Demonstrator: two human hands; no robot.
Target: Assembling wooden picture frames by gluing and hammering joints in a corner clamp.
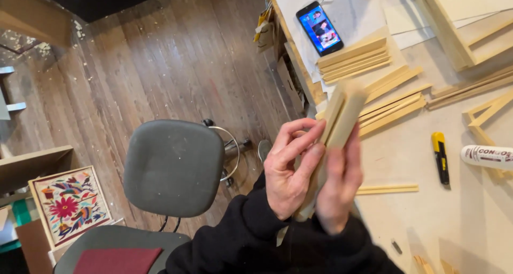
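Left hand (291, 170) and right hand (337, 191) pinch a light, stiff wooden strip bundle (342, 116) at its lower end, fingers pressed flat along it.

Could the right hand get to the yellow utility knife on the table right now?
Probably not straight away: the right hand and left hand both grip the wooden strips. The utility knife lies on bare table with nothing across the way.

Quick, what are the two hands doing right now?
Left hand: closed on the wooden strips, fingers curled around the edge.
Right hand: closed on the same wooden strips, fingers flat against the side.
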